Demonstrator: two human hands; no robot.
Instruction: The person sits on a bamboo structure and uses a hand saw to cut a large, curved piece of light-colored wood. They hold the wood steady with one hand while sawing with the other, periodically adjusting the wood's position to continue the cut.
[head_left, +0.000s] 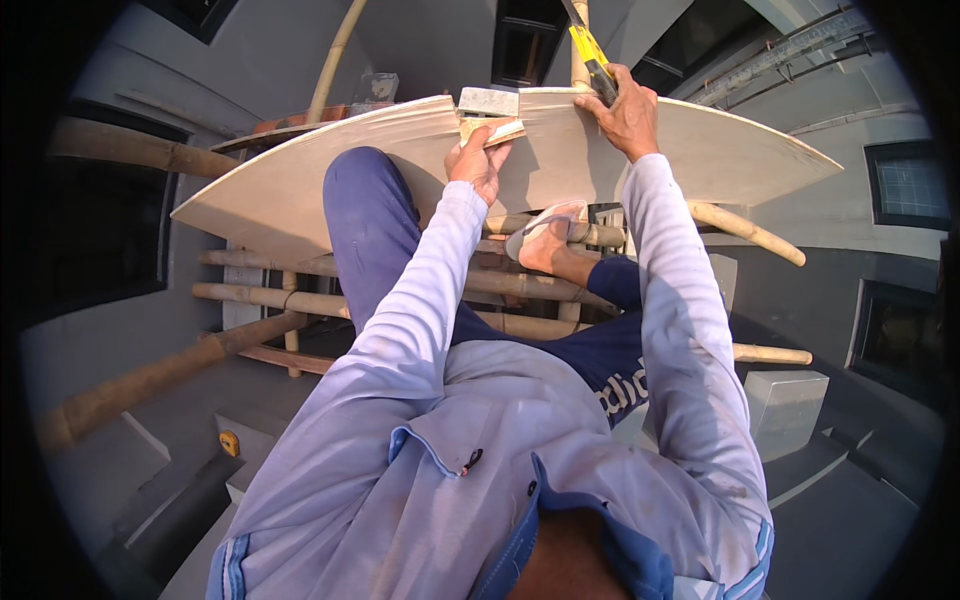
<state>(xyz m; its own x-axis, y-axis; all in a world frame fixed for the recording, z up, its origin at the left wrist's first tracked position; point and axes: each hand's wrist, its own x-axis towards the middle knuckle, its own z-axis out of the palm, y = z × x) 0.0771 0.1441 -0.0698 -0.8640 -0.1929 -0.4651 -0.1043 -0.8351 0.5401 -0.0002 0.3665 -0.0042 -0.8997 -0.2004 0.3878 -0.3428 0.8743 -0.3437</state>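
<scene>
A wide pale plywood sheet point(575, 155) lies across in front of me, with a notch in its far edge. My left hand point(479, 165) is closed on a small pale piece of wood point(492, 133) beside that notch. A grey block point(488, 101) shows just beyond the piece. My right hand point(627, 112) grips the black and yellow handle of a hand saw point(592, 52) above the sheet's far edge, to the right of the notch. The saw's dark blade points away from me and runs out at the top of the view.
Bamboo poles point(262, 297) form a scaffold under and around the sheet. My sandalled foot point(545, 238) rests by the poles under the sheet's near edge. A yellow tape measure point(229, 442) lies at the lower left. A grey block point(785, 412) stands at the right. Grey walls with dark windows surround the scaffold.
</scene>
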